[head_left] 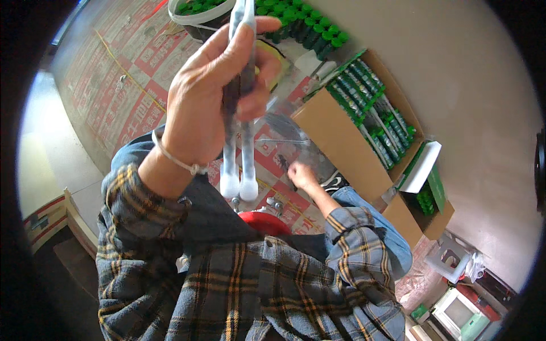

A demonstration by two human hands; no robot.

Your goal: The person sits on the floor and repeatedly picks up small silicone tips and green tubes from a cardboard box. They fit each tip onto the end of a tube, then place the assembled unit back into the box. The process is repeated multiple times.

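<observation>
Now, step in hand: left hand (199, 108) is up close to the camera with two pale tubes (248, 165) gripped side by side, while right hand (301, 175) is down low at the floor. By the look of it, tubes are being gathered by the pair.
Left fingers: wrapped tight round the upper part of both tubes, thumb across the front; rounded white ends hang below the palm. A thin pale band (170, 156) sits on the wrist.
Right fingers: curled, at the edge of a clear bag (284, 133); whether they grip anything I cannot tell.
Tubes, place: in the air, above the lap, well above the floor.
Next move calls for: my read is a steady pinch, so the pair does not slip apart, and a firm hold low down from the right hand before anything shifts.
Carton (335, 148): brown, open, right of the bag, packed with rows of green-capped tubes (372, 111) lying flat.
Small box (424, 170): green and white, flap open, just beside the carton's far corner, with green caps inside.
Bucket (199, 17): white rim, top edge, green caps inside.
Loose rows (307, 25): green-capped pieces standing beside the bucket.
Sheets (136, 85): red-and-white printed paper spread on the floor under the work.
Red disc (264, 221): round, by the lap; what it is I cannot tell.
</observation>
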